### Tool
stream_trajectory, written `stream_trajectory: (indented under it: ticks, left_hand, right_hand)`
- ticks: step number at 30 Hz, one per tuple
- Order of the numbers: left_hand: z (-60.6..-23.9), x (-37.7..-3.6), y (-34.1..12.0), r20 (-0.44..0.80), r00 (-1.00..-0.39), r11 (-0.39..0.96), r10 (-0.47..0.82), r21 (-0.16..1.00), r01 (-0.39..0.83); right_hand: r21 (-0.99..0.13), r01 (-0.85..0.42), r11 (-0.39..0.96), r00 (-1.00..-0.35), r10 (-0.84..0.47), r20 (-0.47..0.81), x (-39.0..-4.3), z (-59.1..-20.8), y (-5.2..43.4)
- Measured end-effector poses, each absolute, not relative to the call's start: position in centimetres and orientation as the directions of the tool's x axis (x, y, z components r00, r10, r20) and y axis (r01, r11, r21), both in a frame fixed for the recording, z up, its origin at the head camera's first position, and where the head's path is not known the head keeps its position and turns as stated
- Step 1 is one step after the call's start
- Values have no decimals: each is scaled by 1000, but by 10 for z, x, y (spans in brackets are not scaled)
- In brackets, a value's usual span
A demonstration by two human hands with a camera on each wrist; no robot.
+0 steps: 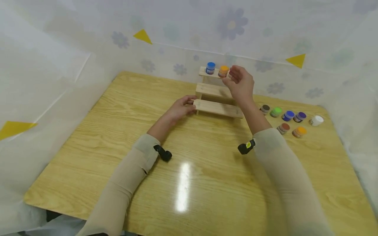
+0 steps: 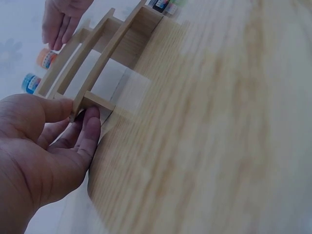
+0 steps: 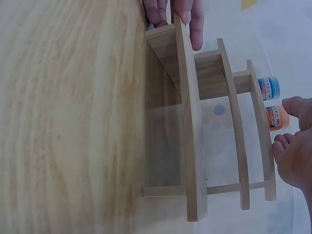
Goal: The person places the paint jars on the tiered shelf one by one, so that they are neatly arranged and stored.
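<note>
The lowest step of a three-step wooden rack (image 1: 218, 108) is pinched at its left end by the left hand (image 1: 180, 108), the thumb laid over the board and the fingers bent beneath it. The rack is set near the far edge of a wood-grained surface (image 1: 103, 131), its highest step at the back.

A blue-lidded jar (image 1: 210, 68) and an orange-lidded jar (image 1: 223, 71) are stood upright on the top step, side by side with a small gap between them. The right hand (image 1: 242, 85) is raised just beside the orange-lidded jar, its fingers loosely bent and parted from the thumb; nothing can be seen gripped in it. The right end of the top step is blocked from the head view by that hand, and whatever may stand there cannot be told.

Seven more jars are grouped to the right of the rack: a dark jar (image 1: 265, 109), partly covered by the right forearm (image 1: 255, 118), a green jar (image 1: 276, 112), a blue jar (image 1: 288, 115), a purple jar (image 1: 300, 117) and a white jar (image 1: 317, 120), with a brown jar (image 1: 283, 128) and a second orange jar (image 1: 299, 131) placed nearer the front. The scene is enclosed by a flower-printed sheet (image 1: 177, 55) hung with yellow pennants (image 1: 143, 36).
</note>
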State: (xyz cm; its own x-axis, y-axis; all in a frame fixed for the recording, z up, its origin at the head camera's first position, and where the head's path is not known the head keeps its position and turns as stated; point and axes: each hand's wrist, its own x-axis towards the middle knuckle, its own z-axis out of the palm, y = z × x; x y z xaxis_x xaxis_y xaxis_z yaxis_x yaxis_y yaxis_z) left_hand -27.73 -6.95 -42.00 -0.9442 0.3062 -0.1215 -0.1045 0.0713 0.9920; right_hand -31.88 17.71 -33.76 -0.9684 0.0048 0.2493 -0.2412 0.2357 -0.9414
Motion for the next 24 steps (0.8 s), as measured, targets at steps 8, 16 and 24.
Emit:
stream_trajectory:
  ticks: [8,16,24]
  left_hand:
    - [-423,-275,-66,-122,-935,59,332,992,-108]
    - [-426,-273,-65,-125,-936,52,330,992,-114]
    - [-419,-275,-67,-127,-932,70,340,992,-109]
  right_hand:
    - [-932,-268,245,-963,-53,263,-278,-361,200]
    - [-928,-288,238,-956,-122,265,-231,-382,232]
    - [-930,-228,289,-972,-114,203,-172,-375,255]
